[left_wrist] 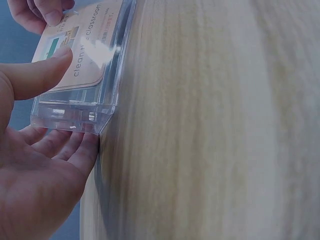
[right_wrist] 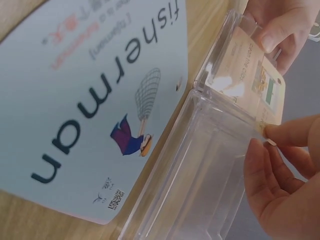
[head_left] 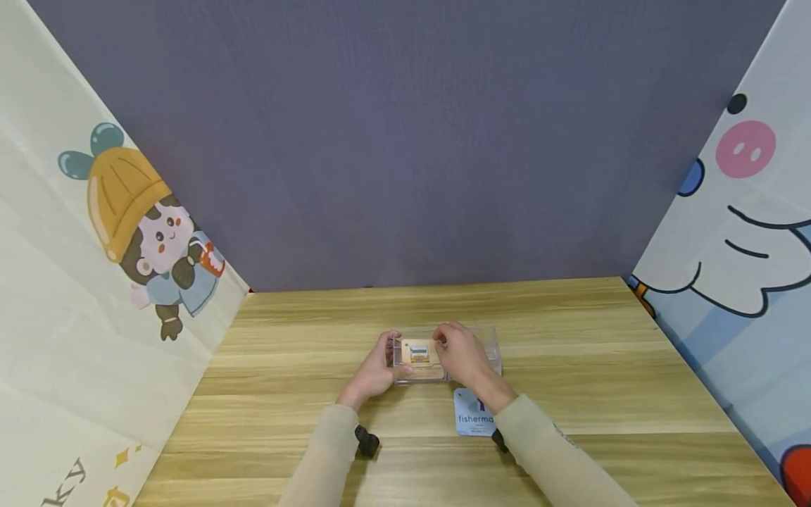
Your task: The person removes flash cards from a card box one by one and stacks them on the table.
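Note:
A peach flashcard (head_left: 429, 355) printed "clean the classroom" lies over the left compartment of a clear plastic box (head_left: 491, 346). My left hand (head_left: 375, 371) grips the box's left end. In the left wrist view its thumb extends over the card (left_wrist: 92, 55) and its fingers lie along the end wall of the box (left_wrist: 65, 117). From the other side my right hand (head_left: 461, 354) pinches the card's right edge between thumb and finger. That pinch shows at the card (right_wrist: 247, 82) in the right wrist view, above the box's divider.
A light blue flashcard (head_left: 472, 415) printed "fisherman" lies on the wooden table (head_left: 285, 422) in front of the box, partly under my right forearm. Behind the table stands a grey-purple panel (head_left: 405, 155). Cartoon-printed curtains (head_left: 57, 246) flank both sides.

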`<state>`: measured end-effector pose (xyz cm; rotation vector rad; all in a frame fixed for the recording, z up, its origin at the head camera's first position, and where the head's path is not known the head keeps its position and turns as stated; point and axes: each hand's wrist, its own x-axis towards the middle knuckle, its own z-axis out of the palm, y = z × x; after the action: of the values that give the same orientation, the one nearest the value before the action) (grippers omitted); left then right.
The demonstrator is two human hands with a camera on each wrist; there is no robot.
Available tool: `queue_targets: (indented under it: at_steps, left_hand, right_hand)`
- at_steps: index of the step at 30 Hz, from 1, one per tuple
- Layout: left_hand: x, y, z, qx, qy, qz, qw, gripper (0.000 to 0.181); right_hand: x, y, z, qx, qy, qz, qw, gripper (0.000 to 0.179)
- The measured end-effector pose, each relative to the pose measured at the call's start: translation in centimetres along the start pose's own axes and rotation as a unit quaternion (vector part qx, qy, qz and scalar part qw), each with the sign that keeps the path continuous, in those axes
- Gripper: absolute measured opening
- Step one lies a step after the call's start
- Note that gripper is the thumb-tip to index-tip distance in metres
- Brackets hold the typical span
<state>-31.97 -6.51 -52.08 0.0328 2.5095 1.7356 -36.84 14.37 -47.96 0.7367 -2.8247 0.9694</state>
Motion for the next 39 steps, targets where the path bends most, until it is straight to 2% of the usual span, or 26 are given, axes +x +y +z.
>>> queue_targets:
  at_steps: [10, 23, 39]
  left_hand:
    - [0.08, 0.09, -0.06, -0.001, -0.005, 0.008, 1.0000, 0.079]
    - [0.14, -0.02, -0.07, -0.007, -0.011, 0.014, 0.9998, 0.078]
    - [0.17, -0.12, -0.11, -0.005, -0.007, 0.013, 0.9999, 0.078]
  right_hand:
    - [-0.06, -0.05, 0.10, -0.004, 0.014, -0.010, 0.9998, 0.016]
    - [-0.03, -0.11, 0.32, -0.012, 0.003, -0.001, 0.9999, 0.023]
    - [-0.15, -0.02, 0.46, -0.003, 0.011, -0.003, 0.9999, 0.022]
